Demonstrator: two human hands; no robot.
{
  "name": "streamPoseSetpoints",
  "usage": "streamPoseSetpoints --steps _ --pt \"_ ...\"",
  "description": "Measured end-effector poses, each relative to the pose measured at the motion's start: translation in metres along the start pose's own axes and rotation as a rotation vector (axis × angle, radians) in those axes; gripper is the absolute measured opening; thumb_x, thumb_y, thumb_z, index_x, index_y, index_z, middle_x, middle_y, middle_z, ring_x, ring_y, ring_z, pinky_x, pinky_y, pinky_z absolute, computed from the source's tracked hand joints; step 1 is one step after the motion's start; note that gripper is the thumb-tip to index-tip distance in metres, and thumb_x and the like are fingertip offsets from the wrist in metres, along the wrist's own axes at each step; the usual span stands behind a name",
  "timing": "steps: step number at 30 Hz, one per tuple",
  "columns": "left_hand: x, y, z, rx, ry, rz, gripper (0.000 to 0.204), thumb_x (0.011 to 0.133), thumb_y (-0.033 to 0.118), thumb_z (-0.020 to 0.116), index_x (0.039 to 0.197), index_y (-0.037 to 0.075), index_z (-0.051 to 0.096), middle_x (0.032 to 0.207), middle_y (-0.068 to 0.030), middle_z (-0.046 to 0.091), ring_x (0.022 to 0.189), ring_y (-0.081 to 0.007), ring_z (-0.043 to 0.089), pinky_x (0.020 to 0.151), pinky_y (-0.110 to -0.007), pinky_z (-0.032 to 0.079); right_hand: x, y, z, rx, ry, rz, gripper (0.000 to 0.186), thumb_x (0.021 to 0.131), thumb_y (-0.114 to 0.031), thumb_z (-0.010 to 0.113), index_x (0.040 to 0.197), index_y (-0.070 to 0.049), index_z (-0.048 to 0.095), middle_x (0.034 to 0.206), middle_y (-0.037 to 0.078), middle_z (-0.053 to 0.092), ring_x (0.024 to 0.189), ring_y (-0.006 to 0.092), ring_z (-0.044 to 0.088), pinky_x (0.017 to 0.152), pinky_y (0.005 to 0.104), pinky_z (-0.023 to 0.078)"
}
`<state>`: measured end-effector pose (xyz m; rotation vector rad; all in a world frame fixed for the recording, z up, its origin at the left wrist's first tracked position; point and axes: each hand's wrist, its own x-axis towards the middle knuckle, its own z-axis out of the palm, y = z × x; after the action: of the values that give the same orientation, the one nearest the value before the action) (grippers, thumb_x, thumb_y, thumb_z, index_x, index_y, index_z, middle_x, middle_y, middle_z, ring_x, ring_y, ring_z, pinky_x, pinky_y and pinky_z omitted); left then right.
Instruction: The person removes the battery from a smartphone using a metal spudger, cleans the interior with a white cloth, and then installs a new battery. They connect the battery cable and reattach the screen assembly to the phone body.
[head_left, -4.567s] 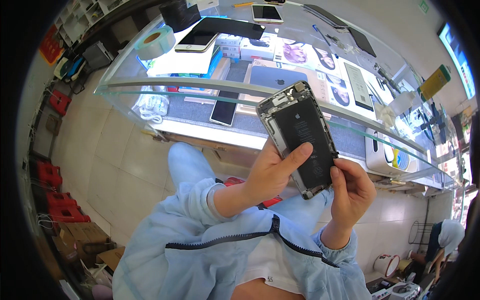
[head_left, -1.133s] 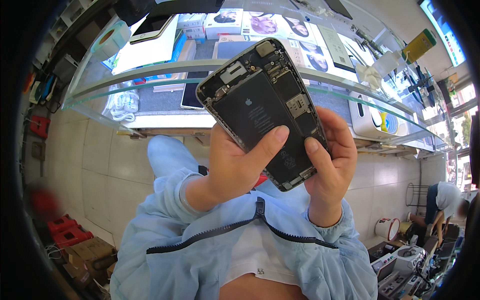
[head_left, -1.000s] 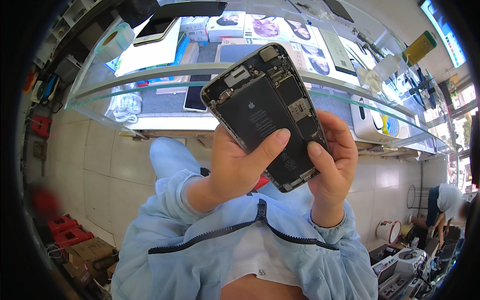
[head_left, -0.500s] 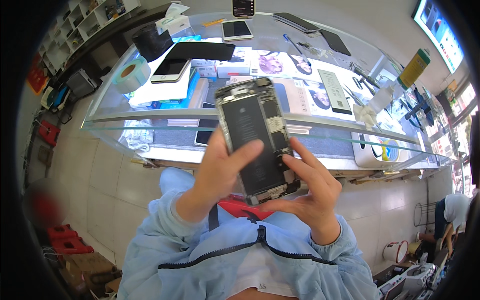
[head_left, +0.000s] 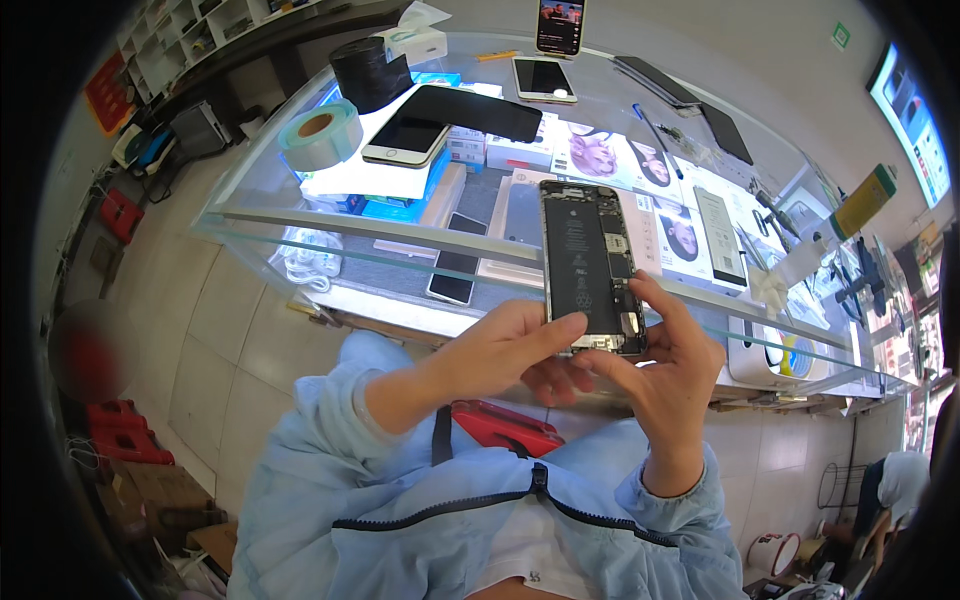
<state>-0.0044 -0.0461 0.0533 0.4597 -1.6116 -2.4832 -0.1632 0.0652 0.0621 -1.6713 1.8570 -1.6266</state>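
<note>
Two hands hold an opened phone upright above the lap, in front of the glass counter. The left hand pinches its lower edge, thumb across the front. The right hand cups the lower right corner, a fingertip on the exposed parts near the bottom. The black battery fills the middle. Best handled by the frame edges — light touch on the small parts, phone kept steady and level.
</note>
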Motion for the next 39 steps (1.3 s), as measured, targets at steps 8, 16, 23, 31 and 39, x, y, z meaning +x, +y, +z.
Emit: streamPoseSetpoints --steps 8,16,23,31,39 --pt "0.0 0.13 -0.081 1.178 0.41 0.442 0.039 0.078 0.023 0.068 0.11 0.001 0.061 0.105 -0.0118 0.066 0.084 -0.0182 0.064 0.079 -0.032 0.049 0.025 -0.001 0.005 -0.371 -0.015 -0.16 0.062 0.058 -0.028 0.086 0.106 -0.001 0.059 0.108 0.025 0.062 0.066 0.0205 0.066 0.055 0.0245 0.052" --pt "0.069 0.167 -0.15 1.821 0.473 -0.052 0.068 0.069 0.023 0.068 0.13 0.004 0.047 0.125 -0.0198 0.054 0.115 -0.0317 0.051 0.097 -0.038 0.041 0.031 -0.003 -0.035 -0.179 -0.187 0.022 0.069 0.058 -0.023 0.086 0.118 -0.003 0.058 0.123 0.021 0.056 0.051 0.0109 0.057 0.043 0.0196 0.043" --pt "0.087 0.145 -0.133 2.053 0.532 -0.057 0.05 0.075 0.009 0.056 0.124 0.0 0.051 0.115 -0.0179 0.059 0.101 -0.0326 0.058 0.09 -0.041 0.046 0.091 -0.001 -0.067 -0.349 -0.239 -0.108 0.058 0.061 -0.023 0.085 0.111 -0.005 0.061 0.099 0.013 0.065 0.044 0.0072 0.048 0.042 0.0195 0.038" --pt "0.072 0.182 -0.152 1.624 0.607 0.332 0.03 0.08 0.007 0.049 0.106 0.002 0.062 0.092 -0.0162 0.065 0.09 -0.0264 0.063 0.084 -0.038 0.047 0.167 0.016 -0.043 -0.402 -0.242 -0.416 0.054 0.072 -0.029 0.076 0.115 -0.002 0.056 0.095 0.015 0.066 0.062 0.0191 0.064 0.054 0.0274 0.049" --pt "0.09 0.151 -0.104 0.311 0.005 0.497 0.024 0.087 0.004 0.051 0.111 0.001 0.055 0.105 -0.0108 0.063 0.095 -0.0186 0.064 0.085 -0.034 0.053 0.175 0.043 -0.007 -0.011 -0.206 -0.346 0.048 0.083 -0.016 0.069 0.124 -0.002 0.049 0.106 0.013 0.062 0.093 0.0191 0.063 0.082 0.0293 0.052"
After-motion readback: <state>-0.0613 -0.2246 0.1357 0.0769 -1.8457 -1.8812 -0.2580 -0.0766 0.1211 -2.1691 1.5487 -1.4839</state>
